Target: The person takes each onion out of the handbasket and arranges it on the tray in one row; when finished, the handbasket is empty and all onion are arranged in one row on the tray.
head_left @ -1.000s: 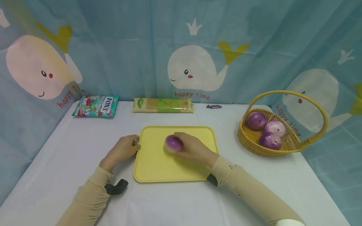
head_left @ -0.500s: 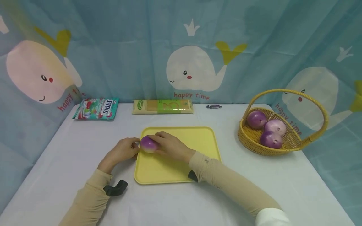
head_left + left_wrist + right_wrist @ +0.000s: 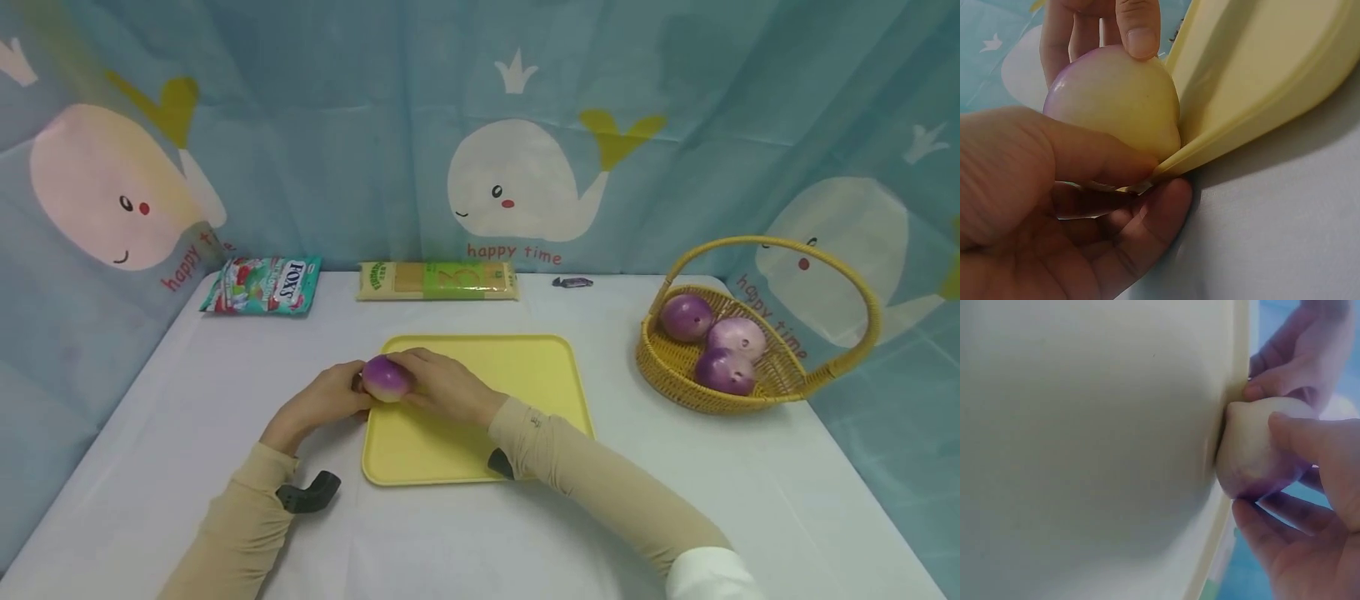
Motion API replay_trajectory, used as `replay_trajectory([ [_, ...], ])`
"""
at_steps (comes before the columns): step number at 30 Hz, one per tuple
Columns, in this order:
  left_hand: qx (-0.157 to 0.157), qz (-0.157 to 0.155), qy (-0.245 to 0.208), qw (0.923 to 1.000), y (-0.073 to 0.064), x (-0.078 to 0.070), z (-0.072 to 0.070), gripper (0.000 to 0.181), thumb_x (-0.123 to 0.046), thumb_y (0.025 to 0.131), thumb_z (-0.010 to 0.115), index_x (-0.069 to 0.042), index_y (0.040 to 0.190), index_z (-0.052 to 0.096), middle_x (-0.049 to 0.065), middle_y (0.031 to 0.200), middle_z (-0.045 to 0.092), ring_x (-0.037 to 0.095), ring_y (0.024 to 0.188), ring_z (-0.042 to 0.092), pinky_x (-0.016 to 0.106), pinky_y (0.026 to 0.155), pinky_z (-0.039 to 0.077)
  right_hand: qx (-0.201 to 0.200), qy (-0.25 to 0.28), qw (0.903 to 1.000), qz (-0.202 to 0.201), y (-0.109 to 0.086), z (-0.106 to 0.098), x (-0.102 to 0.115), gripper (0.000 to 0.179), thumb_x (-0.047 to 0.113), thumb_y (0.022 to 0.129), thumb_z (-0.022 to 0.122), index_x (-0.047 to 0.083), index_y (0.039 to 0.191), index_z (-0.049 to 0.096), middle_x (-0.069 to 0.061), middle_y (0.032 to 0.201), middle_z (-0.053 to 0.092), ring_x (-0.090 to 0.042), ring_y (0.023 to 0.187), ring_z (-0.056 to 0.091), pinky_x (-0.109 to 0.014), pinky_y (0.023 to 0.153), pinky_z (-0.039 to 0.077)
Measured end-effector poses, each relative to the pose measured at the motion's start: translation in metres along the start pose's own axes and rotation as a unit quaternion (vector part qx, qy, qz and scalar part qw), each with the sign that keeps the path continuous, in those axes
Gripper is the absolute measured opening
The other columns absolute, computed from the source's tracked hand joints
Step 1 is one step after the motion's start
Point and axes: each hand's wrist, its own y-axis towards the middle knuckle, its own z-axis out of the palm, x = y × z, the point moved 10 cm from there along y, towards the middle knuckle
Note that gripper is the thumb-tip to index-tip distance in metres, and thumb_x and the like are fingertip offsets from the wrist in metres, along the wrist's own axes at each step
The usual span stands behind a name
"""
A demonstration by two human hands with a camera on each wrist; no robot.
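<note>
My right hand [image 3: 442, 385] grips a smooth, round purple-and-cream onion [image 3: 386, 379] over the left edge of the yellow tray [image 3: 480, 458]. In the left wrist view the onion [image 3: 1110, 100] shows its pale side and comes right up against the left thumb. My left hand [image 3: 326, 397] pinches the tray's rim [image 3: 1210, 150], thumb on top and fingers beneath. The right wrist view has the right hand [image 3: 1316, 506] with thumb on one side of the onion [image 3: 1254, 444] and fingers on the other. The left hand's fingers are partly hidden behind the onion in the head view.
A wicker basket [image 3: 678, 392] with a tall handle holds 3 similar purple onions [image 3: 726, 371] at the right. Along the back lie a teal candy bag [image 3: 262, 286], a pack of noodles [image 3: 438, 281] and a small purple-wrapped candy [image 3: 572, 282]. A whale-print curtain [image 3: 337, 167] hangs behind.
My right hand has carried the onion leftward from the tray's middle to its left edge, beside the left hand. The left hand has stayed at the rim.
</note>
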Motion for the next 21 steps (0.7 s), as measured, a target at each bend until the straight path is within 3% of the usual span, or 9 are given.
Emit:
replay_trajectory([
  [5,-0.001,-0.003,-0.021,0.9998,-0.003,0.005,0.005,0.037,-0.011,0.085,0.067,0.005,0.117,0.056,0.009,0.086,0.063,0.016,0.074,0.06,0.028,0.067,0.05,0.011,0.012,0.9995,0.026,-0.017,-0.008,-0.014,0.066,0.026,0.091,0.068,0.011,0.148,0.039,-0.012,0.147,0.047,-0.023,0.136,0.048,-0.036,0.112,0.041],
  [7,0.003,-0.004,-0.027,0.9996,-0.003,0.006,0.007,0.041,-0.011,0.086,0.066,0.006,0.121,0.055,0.01,0.088,0.064,0.015,0.075,0.062,0.028,0.069,0.051,-0.009,0.01,0.9989,0.044,-0.038,-0.027,-0.028,0.063,0.026,0.092,0.067,0.01,0.147,0.042,-0.014,0.148,0.046,-0.027,0.137,0.047,-0.041,0.112,0.041],
  [10,0.007,0.003,-0.018,0.9998,-0.002,0.003,0.006,0.048,-0.01,0.086,0.064,0.008,0.128,0.052,0.011,0.09,0.064,0.015,0.075,0.063,0.028,0.069,0.052,-0.074,-0.006,0.9933,0.089,-0.083,-0.073,-0.063,0.053,0.021,0.091,0.066,0.007,0.14,0.05,-0.018,0.144,0.05,-0.033,0.132,0.05,-0.049,0.109,0.042],
  [13,0.009,0.011,-0.001,0.9999,0.0,-0.001,0.002,0.051,-0.008,0.085,0.062,0.009,0.131,0.05,0.011,0.088,0.062,0.016,0.074,0.061,0.028,0.069,0.05,-0.145,-0.043,0.9763,0.155,-0.139,-0.123,-0.109,0.042,0.016,0.091,0.065,0.002,0.13,0.058,-0.021,0.132,0.058,-0.038,0.122,0.056,-0.053,0.102,0.045],
  [16,0.014,0.018,0.012,0.9997,0.002,-0.004,0.0,0.051,-0.008,0.086,0.06,0.01,0.132,0.048,0.011,0.088,0.061,0.016,0.074,0.062,0.028,0.069,0.05,-0.179,-0.084,0.9515,0.235,-0.197,-0.161,-0.155,0.036,0.013,0.092,0.061,-0.002,0.124,0.06,-0.027,0.123,0.061,-0.043,0.115,0.057,-0.058,0.096,0.045],
  [18,0.016,0.018,0.014,0.9996,0.002,-0.003,-0.001,0.05,-0.009,0.087,0.059,0.01,0.132,0.049,0.01,0.087,0.061,0.015,0.074,0.062,0.028,0.069,0.05,-0.181,-0.117,0.9338,0.286,-0.23,-0.177,-0.181,0.036,0.014,0.092,0.058,-0.006,0.121,0.059,-0.03,0.116,0.061,-0.047,0.108,0.057,-0.061,0.091,0.044],
  [21,0.016,0.014,0.011,0.9997,0.001,0.0,0.0,0.05,-0.009,0.087,0.059,0.009,0.132,0.049,0.01,0.087,0.061,0.015,0.073,0.061,0.027,0.068,0.05,-0.138,-0.152,0.9106,0.359,-0.266,-0.185,-0.213,0.042,0.019,0.092,0.055,-0.012,0.121,0.053,-0.038,0.115,0.055,-0.054,0.105,0.053,-0.066,0.087,0.042],
])
